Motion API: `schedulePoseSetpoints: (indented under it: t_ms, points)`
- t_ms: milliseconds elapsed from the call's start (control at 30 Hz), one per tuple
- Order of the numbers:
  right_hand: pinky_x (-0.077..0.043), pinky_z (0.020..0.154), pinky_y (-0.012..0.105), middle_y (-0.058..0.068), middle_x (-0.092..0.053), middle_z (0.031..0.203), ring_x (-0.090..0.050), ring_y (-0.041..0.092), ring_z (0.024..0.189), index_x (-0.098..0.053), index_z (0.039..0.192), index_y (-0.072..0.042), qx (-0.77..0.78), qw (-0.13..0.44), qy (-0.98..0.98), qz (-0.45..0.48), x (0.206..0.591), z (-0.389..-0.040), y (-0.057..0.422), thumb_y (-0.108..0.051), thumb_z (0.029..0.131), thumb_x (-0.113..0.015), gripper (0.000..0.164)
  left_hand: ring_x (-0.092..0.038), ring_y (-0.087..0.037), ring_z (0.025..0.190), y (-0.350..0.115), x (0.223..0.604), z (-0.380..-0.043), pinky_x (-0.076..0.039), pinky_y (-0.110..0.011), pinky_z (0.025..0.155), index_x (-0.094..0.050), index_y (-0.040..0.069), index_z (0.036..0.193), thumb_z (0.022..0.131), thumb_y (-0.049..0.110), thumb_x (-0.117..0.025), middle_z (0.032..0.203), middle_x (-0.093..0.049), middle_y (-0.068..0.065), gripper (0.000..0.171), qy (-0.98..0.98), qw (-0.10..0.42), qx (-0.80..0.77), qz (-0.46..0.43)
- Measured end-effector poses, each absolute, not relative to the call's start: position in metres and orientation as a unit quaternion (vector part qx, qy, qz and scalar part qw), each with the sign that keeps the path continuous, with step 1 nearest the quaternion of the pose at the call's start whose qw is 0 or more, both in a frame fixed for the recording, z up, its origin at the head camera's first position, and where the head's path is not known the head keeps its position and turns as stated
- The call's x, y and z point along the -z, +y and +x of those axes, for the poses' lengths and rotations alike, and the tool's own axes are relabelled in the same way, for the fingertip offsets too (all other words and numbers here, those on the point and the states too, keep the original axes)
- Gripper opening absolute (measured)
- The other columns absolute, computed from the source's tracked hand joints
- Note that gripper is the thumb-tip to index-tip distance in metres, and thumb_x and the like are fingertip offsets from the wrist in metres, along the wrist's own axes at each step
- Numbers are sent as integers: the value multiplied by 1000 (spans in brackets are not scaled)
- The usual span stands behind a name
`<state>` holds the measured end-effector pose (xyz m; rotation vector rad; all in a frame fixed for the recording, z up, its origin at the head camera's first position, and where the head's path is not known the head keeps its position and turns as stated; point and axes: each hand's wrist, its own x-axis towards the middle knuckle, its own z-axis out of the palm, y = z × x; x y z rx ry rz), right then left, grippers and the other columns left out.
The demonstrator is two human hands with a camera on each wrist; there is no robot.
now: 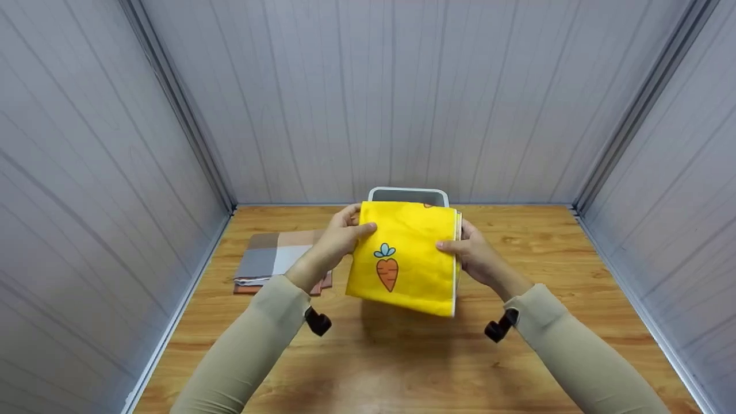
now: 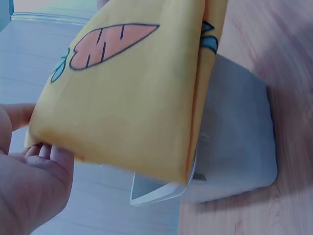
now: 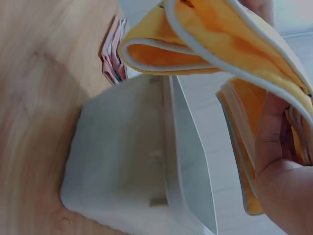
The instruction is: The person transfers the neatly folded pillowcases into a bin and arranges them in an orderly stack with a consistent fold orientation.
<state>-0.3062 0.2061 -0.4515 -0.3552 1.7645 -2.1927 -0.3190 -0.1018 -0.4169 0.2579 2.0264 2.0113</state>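
A folded yellow cloth (image 1: 411,259) printed with carrots hangs between both hands, held up off the table. My left hand (image 1: 348,230) pinches its upper left edge, thumb in front and fingers behind. On the other side my right hand (image 1: 468,250) grips the white-trimmed edge, its thumb on the front face. The right wrist view shows the cloth's folded layers (image 3: 234,44) spreading apart in loops, with the right fingers (image 3: 271,132) between them. Behind the cloth stands a light grey bin (image 2: 239,132), its open rim (image 1: 408,188) showing above the cloth in the head view.
A folded checked cloth (image 1: 276,259) in grey, white and orange lies on the wooden table (image 1: 529,241) at the left, partly behind the left forearm. Pale panelled walls (image 1: 397,98) enclose the table at the back and both sides.
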Motion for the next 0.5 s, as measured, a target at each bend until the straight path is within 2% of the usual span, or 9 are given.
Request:
schedulePoseSetpoints:
  t_ms: [267,500]
  points:
    - [-67,88,37,3,-73,123,-78,19,104,-30,162,1,754,135,633,-115,438,-316,213,10,99,-63,72,-76,-27,108,-100,414,-326,-67,-43,89,-41,16,164,109,17,-66,130,-70,-19,60,707,162,-682,93]
    - [-67,87,37,4,-72,124,-78,20,104,-31,162,-1,745,125,645,-114,418,-326,215,10,99,-64,72,-75,-28,108,-97,401,-333,-68,-43,87,-42,19,162,110,18,-64,132,-67,-19,56,708,155,-681,106]
